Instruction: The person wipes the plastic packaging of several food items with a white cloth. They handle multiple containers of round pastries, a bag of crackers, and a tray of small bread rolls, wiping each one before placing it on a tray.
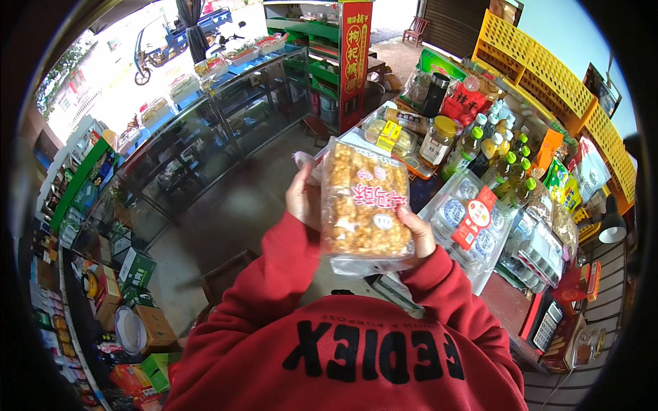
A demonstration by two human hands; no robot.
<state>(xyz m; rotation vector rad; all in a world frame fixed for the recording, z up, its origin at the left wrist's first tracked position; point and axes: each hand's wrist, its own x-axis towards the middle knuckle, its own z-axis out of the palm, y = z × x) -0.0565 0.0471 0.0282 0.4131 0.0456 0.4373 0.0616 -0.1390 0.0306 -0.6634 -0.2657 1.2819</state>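
Between my two hands is a clear plastic package of golden-brown puffed pastry (366, 205), bearing pink writing, held up in front of my chest. My left hand (304, 198) grips its left side, where a small pinkish-white thing shows at the fingertips. On the package's lower right edge lies the thumb of my right hand (419, 234); the other fingers are hidden behind it. Just right of the package, a clear tray of round blue-and-white items (455, 210) with a red label rests on the counter.
Green-capped bottles (501, 172), a yellow-lidded jar (439, 136), a black flask (436, 95) and snack bags crowd the counter at right. A calculator (547, 326) lies near its lower end. Glass display cases (241, 110) stand at the back left; cardboard boxes (154, 329) sit lower left.
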